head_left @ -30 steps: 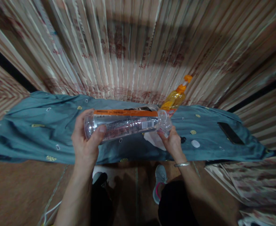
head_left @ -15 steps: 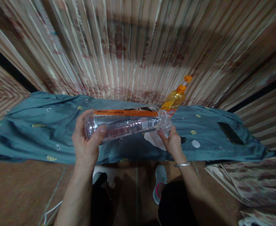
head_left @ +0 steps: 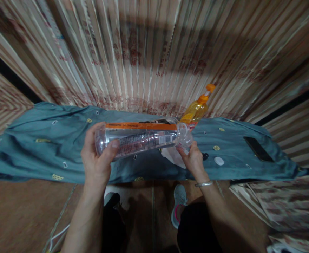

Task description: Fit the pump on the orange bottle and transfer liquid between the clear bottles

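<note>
Where the bottle (head_left: 141, 138) ends, both hands (head_left: 98, 154) (head_left: 194, 160) hold it.

Glossy plastic over matt cloth, as I see it.
I make out shiny, see-through plastic on the bottle (head_left: 141, 140), smooth amber plastic on the pump bottle (head_left: 196, 111) far right, wrinkled fabric on the blue-green cloth (head_left: 65, 142), and a polished, metal-looking bracelet (head_left: 204, 183).

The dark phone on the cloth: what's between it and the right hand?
In the head view, a white disc and, nearer the right hand, a small black object lie on the patterned cloth.
</note>
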`<state>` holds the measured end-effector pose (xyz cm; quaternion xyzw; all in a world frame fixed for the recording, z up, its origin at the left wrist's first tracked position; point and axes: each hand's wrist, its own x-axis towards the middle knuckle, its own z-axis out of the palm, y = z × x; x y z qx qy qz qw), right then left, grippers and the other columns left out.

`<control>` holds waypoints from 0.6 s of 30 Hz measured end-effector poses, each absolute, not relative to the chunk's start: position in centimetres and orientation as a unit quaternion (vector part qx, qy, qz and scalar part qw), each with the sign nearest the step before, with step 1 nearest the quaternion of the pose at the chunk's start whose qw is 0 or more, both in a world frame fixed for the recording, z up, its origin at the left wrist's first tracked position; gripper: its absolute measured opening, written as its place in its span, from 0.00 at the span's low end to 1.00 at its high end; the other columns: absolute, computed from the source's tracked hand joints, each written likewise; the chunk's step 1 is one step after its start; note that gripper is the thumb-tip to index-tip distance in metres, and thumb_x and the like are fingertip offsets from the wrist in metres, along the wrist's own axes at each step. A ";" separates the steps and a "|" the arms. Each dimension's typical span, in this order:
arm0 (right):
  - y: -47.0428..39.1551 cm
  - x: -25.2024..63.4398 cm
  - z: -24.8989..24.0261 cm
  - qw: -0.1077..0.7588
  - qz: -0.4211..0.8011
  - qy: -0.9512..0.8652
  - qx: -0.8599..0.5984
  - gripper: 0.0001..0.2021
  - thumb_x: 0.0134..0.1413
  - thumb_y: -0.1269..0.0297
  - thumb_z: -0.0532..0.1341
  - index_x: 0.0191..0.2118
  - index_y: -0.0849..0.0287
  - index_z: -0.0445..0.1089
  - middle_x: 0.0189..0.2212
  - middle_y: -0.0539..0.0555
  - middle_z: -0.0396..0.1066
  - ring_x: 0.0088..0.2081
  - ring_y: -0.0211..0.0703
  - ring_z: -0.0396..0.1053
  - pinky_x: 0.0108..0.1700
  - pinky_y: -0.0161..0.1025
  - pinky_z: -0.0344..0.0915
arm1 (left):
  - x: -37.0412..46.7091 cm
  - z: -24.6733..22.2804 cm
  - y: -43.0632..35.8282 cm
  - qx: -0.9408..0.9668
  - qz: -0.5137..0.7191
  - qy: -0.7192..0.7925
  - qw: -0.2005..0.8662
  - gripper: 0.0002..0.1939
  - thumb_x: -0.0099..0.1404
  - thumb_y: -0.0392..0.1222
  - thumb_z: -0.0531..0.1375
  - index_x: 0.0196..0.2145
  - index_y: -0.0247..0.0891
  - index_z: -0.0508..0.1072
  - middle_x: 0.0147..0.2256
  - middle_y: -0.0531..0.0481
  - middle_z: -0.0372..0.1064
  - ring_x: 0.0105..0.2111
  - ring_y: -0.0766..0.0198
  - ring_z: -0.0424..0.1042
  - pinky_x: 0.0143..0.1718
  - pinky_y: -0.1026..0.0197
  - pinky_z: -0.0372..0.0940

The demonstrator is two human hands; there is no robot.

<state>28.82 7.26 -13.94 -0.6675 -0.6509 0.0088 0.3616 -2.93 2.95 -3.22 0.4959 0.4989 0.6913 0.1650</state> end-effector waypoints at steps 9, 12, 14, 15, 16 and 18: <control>7.3 28.8 -13.9 0.359 0.011 -0.646 -0.673 0.29 0.60 0.39 0.55 0.53 0.62 0.65 0.41 0.65 0.78 0.40 0.56 0.76 0.40 0.47 0.71 | -3.0 -3.4 2.9 0.496 0.685 0.505 0.174 0.30 0.53 0.60 0.69 0.49 0.44 0.76 0.41 0.52 0.74 0.39 0.57 0.72 0.40 0.56 0.65; 7.3 28.7 -13.8 0.359 0.015 -0.646 -0.674 0.30 0.60 0.40 0.56 0.53 0.63 0.65 0.41 0.65 0.78 0.41 0.56 0.76 0.41 0.47 0.71 | -3.0 -3.3 2.9 0.492 0.690 0.502 0.175 0.30 0.52 0.60 0.69 0.48 0.43 0.76 0.41 0.52 0.73 0.38 0.59 0.72 0.39 0.57 0.64; 7.3 28.7 -13.8 0.359 0.015 -0.647 -0.672 0.29 0.60 0.40 0.56 0.54 0.63 0.65 0.41 0.65 0.77 0.41 0.56 0.76 0.41 0.47 0.71 | -2.9 -3.2 2.9 0.490 0.695 0.497 0.174 0.30 0.51 0.60 0.70 0.48 0.42 0.76 0.40 0.53 0.73 0.37 0.60 0.71 0.38 0.58 0.64; 7.3 28.7 -13.8 0.359 0.014 -0.648 -0.672 0.29 0.61 0.40 0.56 0.53 0.62 0.65 0.41 0.65 0.77 0.41 0.56 0.76 0.41 0.47 0.71 | -2.9 -3.1 2.9 0.487 0.697 0.497 0.175 0.30 0.51 0.60 0.70 0.47 0.42 0.77 0.39 0.53 0.73 0.36 0.60 0.71 0.38 0.58 0.64; 7.3 28.8 -13.9 0.359 0.014 -0.648 -0.671 0.29 0.61 0.40 0.56 0.53 0.62 0.65 0.41 0.65 0.77 0.41 0.56 0.76 0.41 0.47 0.71 | -2.8 -3.1 2.9 0.484 0.698 0.498 0.175 0.30 0.50 0.60 0.70 0.47 0.42 0.77 0.39 0.53 0.73 0.36 0.60 0.71 0.38 0.58 0.63; 7.3 28.8 -13.9 0.359 0.013 -0.647 -0.673 0.28 0.60 0.40 0.56 0.52 0.62 0.65 0.41 0.65 0.77 0.41 0.56 0.76 0.41 0.47 0.71 | -2.8 -3.0 2.8 0.482 0.697 0.502 0.175 0.30 0.49 0.61 0.70 0.46 0.43 0.77 0.39 0.53 0.73 0.36 0.60 0.71 0.38 0.58 0.64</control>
